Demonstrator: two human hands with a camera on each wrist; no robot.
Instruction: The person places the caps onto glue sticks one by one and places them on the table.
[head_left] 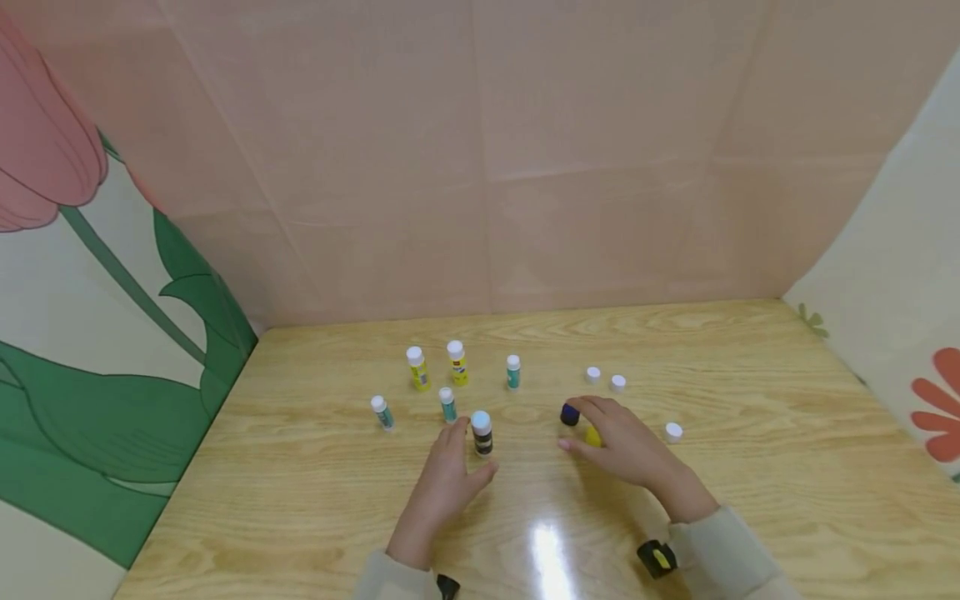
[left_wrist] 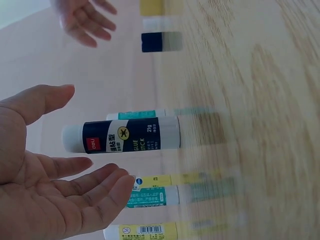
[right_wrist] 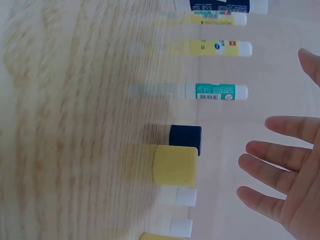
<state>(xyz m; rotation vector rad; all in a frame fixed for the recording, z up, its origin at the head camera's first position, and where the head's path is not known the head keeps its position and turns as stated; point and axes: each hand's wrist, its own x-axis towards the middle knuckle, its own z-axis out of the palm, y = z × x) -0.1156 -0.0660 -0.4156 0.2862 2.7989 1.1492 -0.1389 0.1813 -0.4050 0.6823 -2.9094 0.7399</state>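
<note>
A navy and white glue stick point(head_left: 482, 434) stands upright on the table, its label facing the left wrist view. My left hand point(head_left: 447, 482) is beside it, thumb spread from the fingers and the stick just past the fingertips. Over to the right, my right hand point(head_left: 618, 442) hovers above a navy block-like piece point(head_left: 570, 414) and a yellow one point(head_left: 593, 436), which it partly covers in the head view. In the right wrist view the fingers point(right_wrist: 280, 155) are spread and apart from both the yellow piece point(right_wrist: 175, 166) and the navy piece point(right_wrist: 185, 138).
Two yellow glue sticks point(head_left: 458, 363) stand at the back. Teal glue sticks stand at the left point(head_left: 382, 412), near my left fingertips point(head_left: 448, 405) and farther back point(head_left: 513, 372). White round pieces point(head_left: 593, 374) lie at the right, one point(head_left: 673, 432) beyond my right hand. A fabric backdrop point(head_left: 487, 167) borders the table.
</note>
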